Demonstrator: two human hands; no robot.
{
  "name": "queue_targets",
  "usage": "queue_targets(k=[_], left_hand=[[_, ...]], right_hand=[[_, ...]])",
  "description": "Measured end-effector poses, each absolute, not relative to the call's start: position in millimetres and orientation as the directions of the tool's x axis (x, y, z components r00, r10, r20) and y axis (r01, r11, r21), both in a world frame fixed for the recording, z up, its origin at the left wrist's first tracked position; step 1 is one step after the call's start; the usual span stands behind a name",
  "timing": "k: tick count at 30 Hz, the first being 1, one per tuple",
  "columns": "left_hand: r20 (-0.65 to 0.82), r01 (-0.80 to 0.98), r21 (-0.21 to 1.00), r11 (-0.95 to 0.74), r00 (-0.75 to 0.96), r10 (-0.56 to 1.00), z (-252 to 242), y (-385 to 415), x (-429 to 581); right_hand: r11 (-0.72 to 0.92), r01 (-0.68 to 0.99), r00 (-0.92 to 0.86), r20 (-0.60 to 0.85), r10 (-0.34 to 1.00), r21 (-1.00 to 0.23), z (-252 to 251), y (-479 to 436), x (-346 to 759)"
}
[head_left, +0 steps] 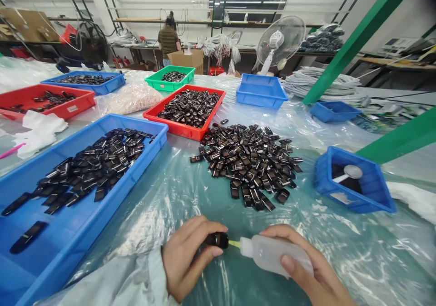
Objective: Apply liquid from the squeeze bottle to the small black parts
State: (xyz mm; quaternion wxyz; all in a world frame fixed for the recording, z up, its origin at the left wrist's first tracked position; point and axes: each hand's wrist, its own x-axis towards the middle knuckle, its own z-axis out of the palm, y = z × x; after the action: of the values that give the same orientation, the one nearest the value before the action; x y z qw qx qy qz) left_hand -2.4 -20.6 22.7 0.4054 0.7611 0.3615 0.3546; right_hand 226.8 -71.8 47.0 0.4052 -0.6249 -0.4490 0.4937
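Observation:
Between the thumb and fingers of my left hand [190,253] is a small glossy black plastic piece [218,240], its end facing right. My right hand [306,260] is closed around a translucent white squeeze bottle [279,254], tilted on its side. The bottle's thin yellowish nozzle [234,243] points left and meets, or nearly meets, the end of the black piece; exact contact is hard to tell. Beyond my hands lies a heap of similar black pieces [252,160] on the plastic-covered table [163,206].
At left stands a long blue tray [136,172] with black parts. Behind it are a red tray [200,134] and a green tray [166,86], both holding parts. A blue bin [354,197] with a scoop [352,172] sits at right, near green posts [361,42]. A person [168,40] is far back.

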Motion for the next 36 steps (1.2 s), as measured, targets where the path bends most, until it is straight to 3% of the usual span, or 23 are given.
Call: queue_targets(k=[9, 15, 23, 31, 36], left_hand=[[0.29, 0.271, 0.835, -0.479, 0.523, 0.801, 23.2, -20.3, -3.1], [0.28, 0.291, 0.816, -0.5, 0.557, 0.782, 22.1, -19.9, -4.7], [0.244, 0.312, 0.811, -0.495, 0.589, 0.771, 24.0, -20.2, -5.3], [0.212, 0.338, 0.823, -0.457, 0.564, 0.798, 25.6, -21.8, -4.0], [0.201, 0.332, 0.84, -0.429, 0.544, 0.815, 30.3, -24.6, -3.7]], right_hand=[[-0.166, 0.255, -0.092, -0.195, 0.977, -0.953, 40.8, -67.3, 241.3], [-0.264, 0.258, 0.007, -0.271, 0.963, -0.93, 55.1, -67.0, 231.7], [-0.316, 0.209, -0.013, -0.326, 0.945, -0.925, 61.3, -67.1, 229.7], [-0.148, 0.27, -0.11, -0.183, 0.977, -0.952, 39.8, -66.7, 240.4], [-0.148, 0.283, -0.086, -0.179, 0.98, -0.948, 37.6, -67.1, 241.5]])
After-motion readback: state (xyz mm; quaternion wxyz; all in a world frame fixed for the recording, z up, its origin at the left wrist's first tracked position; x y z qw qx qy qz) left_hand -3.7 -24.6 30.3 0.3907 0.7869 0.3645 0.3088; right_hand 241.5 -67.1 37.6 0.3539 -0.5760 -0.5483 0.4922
